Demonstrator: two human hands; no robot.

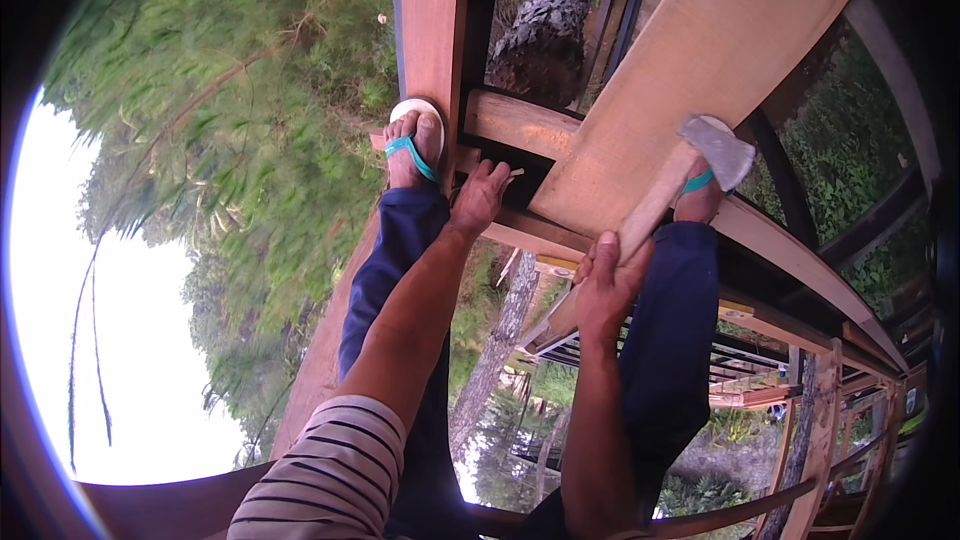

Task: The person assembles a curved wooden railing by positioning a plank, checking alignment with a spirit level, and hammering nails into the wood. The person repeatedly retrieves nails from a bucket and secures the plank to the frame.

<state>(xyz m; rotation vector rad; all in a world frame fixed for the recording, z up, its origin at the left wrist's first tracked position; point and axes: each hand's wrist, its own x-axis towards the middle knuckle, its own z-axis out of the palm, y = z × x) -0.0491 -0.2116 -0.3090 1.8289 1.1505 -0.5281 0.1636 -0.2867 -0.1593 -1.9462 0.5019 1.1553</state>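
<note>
In my right hand (607, 285) is the wooden handle of a hatchet (718, 148), gripped near its lower end. The grey metal head points away from me, above a wide wooden plank (690, 60) and beside my right foot. My left hand (480, 198) is closed low in the gap between a narrow beam and the plank. A small pale piece of wood (515, 174) sticks out by its fingers; its other end is hidden. Just left of that hand, my left foot in a white sandal (413, 145) with teal straps stands on the beam (430, 20).
A short crosspiece (515, 122) joins the beam and the plank. Below the frame, through the gaps, show a tree trunk (495, 350), a grey heap (550, 15) and more timber framing (820, 440). Green branches (250, 90) fill the left. My right foot (698, 198) stands by the plank.
</note>
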